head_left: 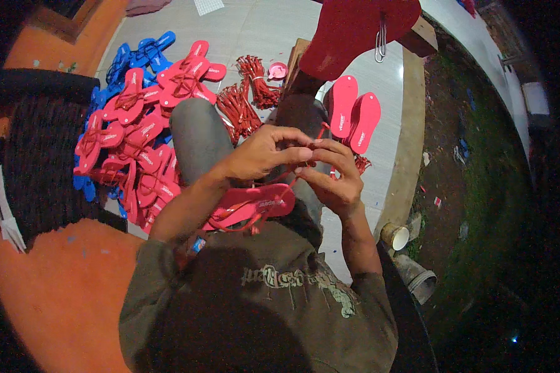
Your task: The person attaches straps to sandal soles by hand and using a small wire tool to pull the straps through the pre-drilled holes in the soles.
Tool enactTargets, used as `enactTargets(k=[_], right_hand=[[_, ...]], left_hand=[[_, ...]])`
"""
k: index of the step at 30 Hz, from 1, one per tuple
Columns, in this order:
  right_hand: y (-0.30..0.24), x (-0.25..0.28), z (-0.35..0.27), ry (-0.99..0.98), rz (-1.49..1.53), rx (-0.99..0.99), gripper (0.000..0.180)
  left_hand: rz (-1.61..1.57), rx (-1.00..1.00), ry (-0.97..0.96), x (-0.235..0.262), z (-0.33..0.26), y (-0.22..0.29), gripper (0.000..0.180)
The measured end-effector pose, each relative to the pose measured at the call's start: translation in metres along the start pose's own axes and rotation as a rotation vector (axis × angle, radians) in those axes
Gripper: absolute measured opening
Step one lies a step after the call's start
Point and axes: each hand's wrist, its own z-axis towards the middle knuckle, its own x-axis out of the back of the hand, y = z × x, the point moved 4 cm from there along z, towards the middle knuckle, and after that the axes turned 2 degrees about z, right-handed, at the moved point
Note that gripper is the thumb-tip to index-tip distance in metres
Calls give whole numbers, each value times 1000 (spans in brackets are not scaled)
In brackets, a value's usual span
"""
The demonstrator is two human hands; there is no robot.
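Note:
Both hands meet above my lap, their fingertips pinched together around a thin red sandal strap [297,179]. My left hand [264,152] has its thumb and forefinger closed on the strap. Facing it, my right hand [333,180] pinches the same strap; the exact grip is partly covered by the fingers. One end of the strap sticks up above the fingertips. Below the hands, a pink flip-flop [246,204] lies across my lap, with a red strap looped over it. Just beyond my right hand, two pink soles [342,109] without straps lie side by side on the tiles.
On the left, pink flip-flops [130,102] are heaped, with blue flip-flops [149,53] behind. Bundles of red straps [238,113] lie ahead near a small pink bowl [277,70]. A dark red foot-shaped board [348,34] stands at front right. White cups [395,237] sit by the floor's right edge.

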Motion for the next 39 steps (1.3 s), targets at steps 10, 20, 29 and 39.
enactTargets(k=[10, 20, 29, 39], right_hand=[[17, -4, 6, 80, 300, 5, 41], [73, 103, 155, 413, 166, -282, 31], [95, 88, 172, 177, 352, -478, 31], [90, 85, 167, 274, 143, -361, 28]], left_hand=[[-220, 40, 194, 5, 29, 11, 26], [866, -837, 522, 7, 48, 131, 20], [1113, -609, 222, 10, 59, 143, 17], [1260, -465, -20, 14, 77, 171, 28]])
